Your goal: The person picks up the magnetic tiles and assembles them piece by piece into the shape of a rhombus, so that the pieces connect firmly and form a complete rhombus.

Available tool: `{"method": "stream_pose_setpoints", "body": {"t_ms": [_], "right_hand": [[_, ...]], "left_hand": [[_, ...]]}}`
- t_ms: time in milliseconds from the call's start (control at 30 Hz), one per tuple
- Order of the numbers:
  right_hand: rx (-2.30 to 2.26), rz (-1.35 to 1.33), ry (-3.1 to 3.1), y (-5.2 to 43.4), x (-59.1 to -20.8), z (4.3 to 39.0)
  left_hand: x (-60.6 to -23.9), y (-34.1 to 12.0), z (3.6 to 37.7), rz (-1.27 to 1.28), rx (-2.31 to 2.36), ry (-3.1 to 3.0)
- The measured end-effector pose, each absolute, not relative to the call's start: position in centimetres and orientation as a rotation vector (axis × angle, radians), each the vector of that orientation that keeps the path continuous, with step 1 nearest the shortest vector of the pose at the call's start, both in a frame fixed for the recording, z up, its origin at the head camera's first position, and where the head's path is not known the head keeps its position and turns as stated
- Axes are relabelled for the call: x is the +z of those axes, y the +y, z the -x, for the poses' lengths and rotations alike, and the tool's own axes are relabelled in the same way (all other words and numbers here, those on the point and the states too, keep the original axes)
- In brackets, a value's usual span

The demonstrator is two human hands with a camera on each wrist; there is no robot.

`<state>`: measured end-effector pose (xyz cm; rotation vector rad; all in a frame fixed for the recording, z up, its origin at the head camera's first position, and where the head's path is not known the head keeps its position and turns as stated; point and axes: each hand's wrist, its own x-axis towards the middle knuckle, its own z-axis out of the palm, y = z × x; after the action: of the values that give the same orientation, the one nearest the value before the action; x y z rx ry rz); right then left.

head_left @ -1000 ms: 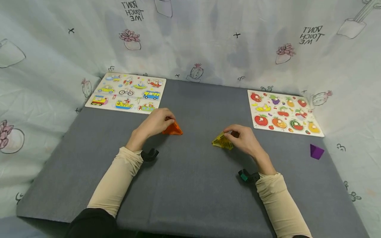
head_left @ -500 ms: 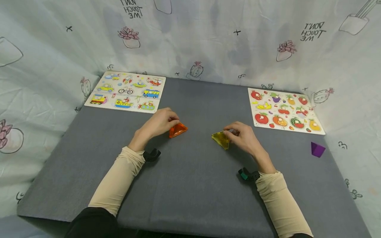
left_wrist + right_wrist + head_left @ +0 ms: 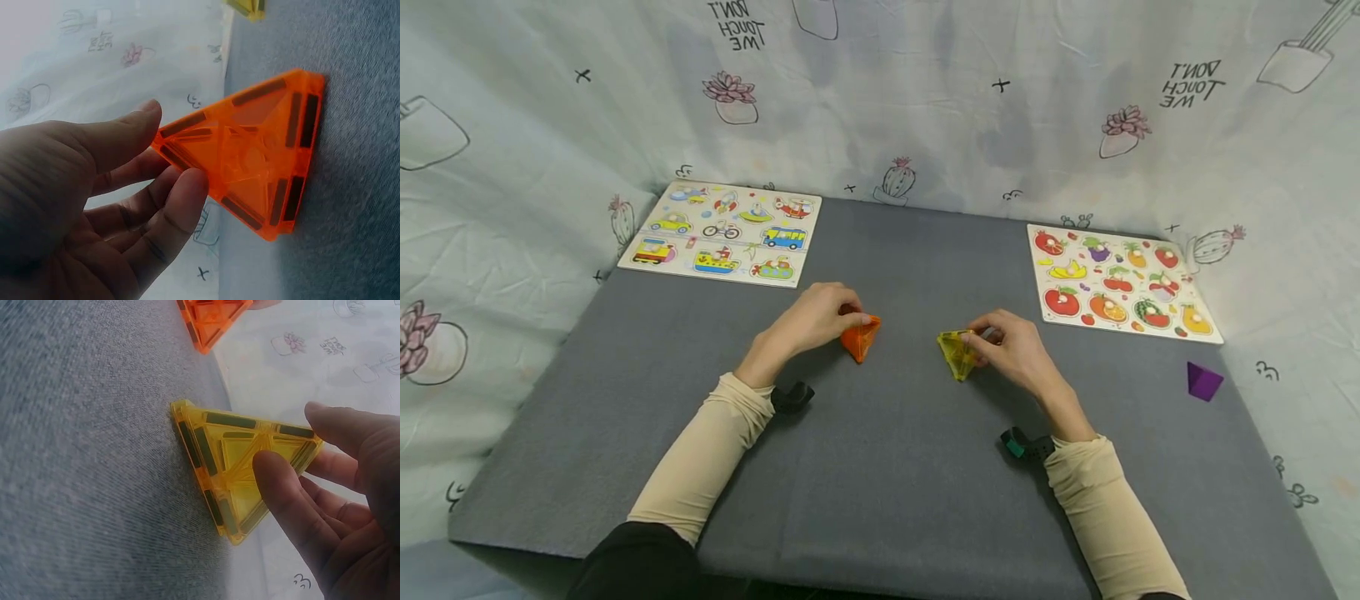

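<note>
In my left hand point(image 3: 816, 317) I hold an orange see-through triangular magnetic tile piece point(image 3: 250, 156), pinched near one corner between thumb and fingers. Dark magnet strips line its edges. My right hand point(image 3: 1011, 346) pinches a yellow see-through triangular magnetic tile piece point(image 3: 231, 462) of the same make, with the thumb and a finger at its corner and face. Both pieces are apart, a short gap between them over the middle of the grey table. Whether either one touches the cloth I cannot tell.
A purple triangular piece point(image 3: 1204, 381) lies at the table's right edge. A vehicle puzzle board point(image 3: 737, 225) is at the back left, a fruit puzzle board point(image 3: 1120, 279) at the back right. A printed curtain point(image 3: 955, 117) hangs behind the grey table point(image 3: 865, 475).
My left hand has moved right, bringing the orange piece nearer the yellow one and turning it point-down. The right hand has stayed nearly in place while turning the yellow piece.
</note>
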<state>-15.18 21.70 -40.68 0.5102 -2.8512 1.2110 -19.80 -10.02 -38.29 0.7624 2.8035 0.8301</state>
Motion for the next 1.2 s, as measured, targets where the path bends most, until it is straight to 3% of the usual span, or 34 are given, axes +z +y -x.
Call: {"method": "stream_pose_setpoints", "body": {"t_ms": [500, 833, 1200], "right_hand": [[1.107, -0.497, -2.911, 23.0, -40.2, 15.4], [0.91, -0.74, -3.08, 24.2, -40.5, 15.8], [0.938, -0.696, -3.081, 23.2, -40.8, 15.6]], "left_hand": [[-37.7, -10.6, 20.1, -0.792, 0.829, 2.686], [-39.1, -11.2, 20.4, -0.786, 0.638, 2.66], [-39.6, -10.3, 20.1, -0.851, 0.637, 2.645]]}}
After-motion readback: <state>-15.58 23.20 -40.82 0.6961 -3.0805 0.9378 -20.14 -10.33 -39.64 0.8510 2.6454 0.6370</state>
